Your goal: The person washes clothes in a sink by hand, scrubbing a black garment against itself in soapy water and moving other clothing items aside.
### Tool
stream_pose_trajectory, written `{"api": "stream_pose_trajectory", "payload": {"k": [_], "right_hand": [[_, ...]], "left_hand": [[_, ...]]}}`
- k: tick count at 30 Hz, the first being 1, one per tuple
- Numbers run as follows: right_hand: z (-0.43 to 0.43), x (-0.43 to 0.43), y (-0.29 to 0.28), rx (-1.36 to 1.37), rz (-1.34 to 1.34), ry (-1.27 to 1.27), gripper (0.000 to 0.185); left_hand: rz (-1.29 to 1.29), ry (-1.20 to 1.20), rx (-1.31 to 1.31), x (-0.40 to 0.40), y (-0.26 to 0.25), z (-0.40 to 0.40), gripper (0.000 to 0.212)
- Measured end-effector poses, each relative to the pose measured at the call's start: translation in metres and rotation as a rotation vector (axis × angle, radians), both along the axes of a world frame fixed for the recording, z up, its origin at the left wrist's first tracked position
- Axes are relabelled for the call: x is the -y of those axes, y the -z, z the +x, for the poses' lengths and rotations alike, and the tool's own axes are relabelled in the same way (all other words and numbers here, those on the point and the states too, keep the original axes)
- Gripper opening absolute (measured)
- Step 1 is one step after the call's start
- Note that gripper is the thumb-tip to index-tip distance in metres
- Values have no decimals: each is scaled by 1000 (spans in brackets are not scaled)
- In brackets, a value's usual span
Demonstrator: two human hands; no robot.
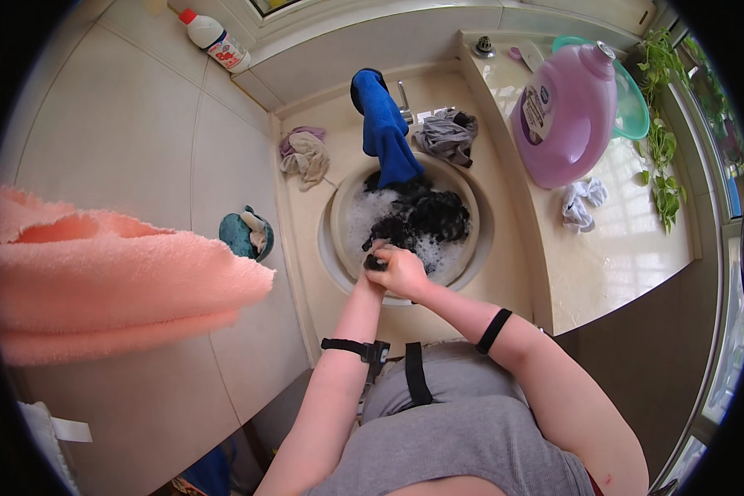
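Observation:
Both my hands meet at the near rim of a round washbasin (pixel 342 232) holding sudsy water. My right hand (pixel 403 271) lies across my left hand (pixel 380 244) and covers much of it. Between them a wad of black wet cloth (pixel 376 263) shows, gripped by the fingers. More black fabric (pixel 437 214) floats among white suds in the basin. A blue cloth (pixel 381 124) hangs from the faucet area, its lower end reaching into the basin. How the left fingers are bent is partly hidden.
Grey wet clothing (pixel 447 133) and beige-purple cloths (pixel 307 155) lie behind the basin. A large purple detergent jug (pixel 567 118) and white socks (pixel 583 204) stand on the right counter. At left, a peach towel (pixel 130 273) hangs close; a teal soap holder (pixel 239 235) is on the wall.

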State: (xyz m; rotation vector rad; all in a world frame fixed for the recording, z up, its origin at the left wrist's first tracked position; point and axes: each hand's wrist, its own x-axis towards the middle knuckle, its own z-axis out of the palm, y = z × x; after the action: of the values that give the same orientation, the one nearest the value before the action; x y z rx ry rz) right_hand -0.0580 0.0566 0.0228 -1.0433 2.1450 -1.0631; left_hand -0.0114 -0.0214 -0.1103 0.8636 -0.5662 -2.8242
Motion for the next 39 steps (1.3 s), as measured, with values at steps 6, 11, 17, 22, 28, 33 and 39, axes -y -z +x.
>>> {"api": "stream_pose_trajectory", "payload": {"k": [6, 11, 17, 22, 28, 33, 39], "right_hand": [[-39, 6, 30, -110, 268, 213, 32], [-70, -19, 35, -370, 341, 294, 21], [-36, -35, 27, -609, 700, -268, 71], [-37, -27, 36, -539, 804, -366, 73], [-61, -11, 48, -480, 935, -509, 56], [-60, -7, 69, -499, 1072, -618, 27], [-71, -9, 47, -454, 1087, -678, 23]], "left_hand": [[14, -164, 504, -20, -51, -17, 33], [-611, -15, 586, -11, -105, 0, 33], [-1647, 614, 1094, -8, -91, 17, 67], [-1844, 1069, 1076, -22, -78, 17, 64], [-1536, 1292, 997, -10, -52, 10, 38], [-1398, 1342, 1037, -10, -33, 10, 27], [-1487, 1184, 1001, -18, -41, -2, 26]]}}
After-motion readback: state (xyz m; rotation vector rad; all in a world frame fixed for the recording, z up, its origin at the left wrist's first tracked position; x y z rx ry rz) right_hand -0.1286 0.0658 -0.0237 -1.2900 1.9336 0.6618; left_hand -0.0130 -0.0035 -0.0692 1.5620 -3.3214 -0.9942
